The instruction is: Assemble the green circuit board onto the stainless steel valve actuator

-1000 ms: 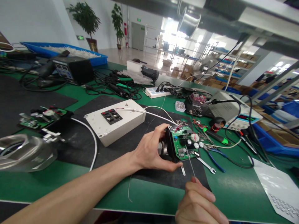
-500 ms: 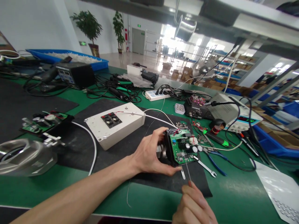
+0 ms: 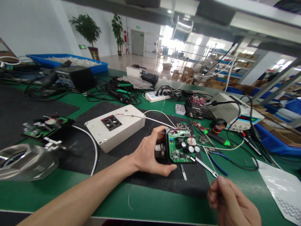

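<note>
My left hand (image 3: pixel 150 153) is wrapped round a black housing (image 3: pixel 167 147) that has a metal fitting behind it. A green circuit board (image 3: pixel 176 146) with several capacitors sits in the housing and faces right, with small red wires near its top. My right hand (image 3: pixel 231 201) is closed in a pinch at the lower right, apart from the board. From its fingertips a thin pale rod (image 3: pixel 211 160) points up and left; its exact kind cannot be made out. The open-end wrench (image 3: pixel 207 167) lies between the board and my right hand. Below the housing lies a small metal strip (image 3: pixel 183 172).
A grey box with black terminals (image 3: pixel 117 128) stands left of the housing, a white cable running from it. Blue-handled pliers (image 3: pixel 219 163), a power supply (image 3: pixel 237 116) and a white sheet (image 3: pixel 279 188) are on the right. Farther left are a steel fitting (image 3: pixel 30 163) and another circuit board (image 3: pixel 47 127).
My right hand has moved right, taking the thin rod away from the board's lower edge. The left hand still grips the housing, which has turned slightly and shifted a little left.
</note>
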{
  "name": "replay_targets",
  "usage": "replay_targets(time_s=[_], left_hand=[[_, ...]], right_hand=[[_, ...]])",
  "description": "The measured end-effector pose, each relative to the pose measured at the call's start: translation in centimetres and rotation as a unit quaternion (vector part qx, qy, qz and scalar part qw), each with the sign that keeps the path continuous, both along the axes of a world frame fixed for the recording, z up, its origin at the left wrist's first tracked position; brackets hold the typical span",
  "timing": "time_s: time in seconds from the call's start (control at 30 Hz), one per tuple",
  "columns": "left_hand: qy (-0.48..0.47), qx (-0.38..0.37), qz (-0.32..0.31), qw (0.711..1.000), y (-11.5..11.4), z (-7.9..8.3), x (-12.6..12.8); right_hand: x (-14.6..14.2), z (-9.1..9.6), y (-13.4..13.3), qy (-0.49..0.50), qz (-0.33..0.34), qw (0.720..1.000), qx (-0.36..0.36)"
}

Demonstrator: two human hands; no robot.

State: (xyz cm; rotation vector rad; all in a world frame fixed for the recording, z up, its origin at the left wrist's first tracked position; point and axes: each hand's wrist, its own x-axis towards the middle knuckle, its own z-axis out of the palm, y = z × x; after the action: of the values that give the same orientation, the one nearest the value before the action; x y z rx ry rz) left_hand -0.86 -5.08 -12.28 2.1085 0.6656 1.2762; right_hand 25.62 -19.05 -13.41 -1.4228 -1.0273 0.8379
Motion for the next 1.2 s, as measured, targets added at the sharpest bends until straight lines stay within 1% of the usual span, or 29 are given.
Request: replay_targets(time_s=[0.03,0.07,0.13,0.2,0.3,0.4,0.53,0.7,0.97,1.1,1.2], left_hand=[[-0.002,0.004,-0.003,1.000,0.0,-0.1,0.0],[-0.004,0.009,-0.007,1.000,0.1,-0.2,0.0],[-0.010,0.024,-0.011,1.000,0.1,-0.4,0.0],[-0.013,0.044,-0.013,0.999,0.2,-0.5,0.0],[-0.011,0.081,-0.012,0.997,0.2,-0.7,0.0],[0.006,0.122,0.010,0.992,0.1,-1.0,-0.2],[0.029,0.164,0.045,0.985,0.0,-1.8,-0.5],[0.042,0.177,0.057,0.982,-0.1,-2.2,-0.7],[0.077,0.216,0.082,0.970,-0.5,-2.6,-1.2],[0.077,0.226,0.086,0.967,-0.4,-2.4,-1.2],[0.073,0.214,0.079,0.971,-0.3,-2.4,-1.1]], right_hand=[[0.4,-0.4,0.9,-0.076,-0.013,0.997,-0.003],[0.7,-0.8,1.7,-0.141,-0.012,0.990,-0.009],[1.0,-1.4,3.1,-0.242,0.014,0.970,-0.015],[0.9,-1.9,3.8,-0.306,0.046,0.951,-0.002],[0.6,-2.2,3.8,-0.357,0.063,0.931,0.031],[0.6,-2.5,3.4,-0.367,0.062,0.927,0.044],[0.8,-2.8,3.2,-0.356,0.068,0.932,0.035],[0.8,-2.9,3.2,-0.338,0.071,0.937,0.046],[1.0,-3.9,3.0,-0.329,0.068,0.941,0.042],[1.1,-3.8,3.1,-0.331,0.072,0.940,0.048],[1.0,-3.5,3.0,-0.332,0.074,0.939,0.047]])
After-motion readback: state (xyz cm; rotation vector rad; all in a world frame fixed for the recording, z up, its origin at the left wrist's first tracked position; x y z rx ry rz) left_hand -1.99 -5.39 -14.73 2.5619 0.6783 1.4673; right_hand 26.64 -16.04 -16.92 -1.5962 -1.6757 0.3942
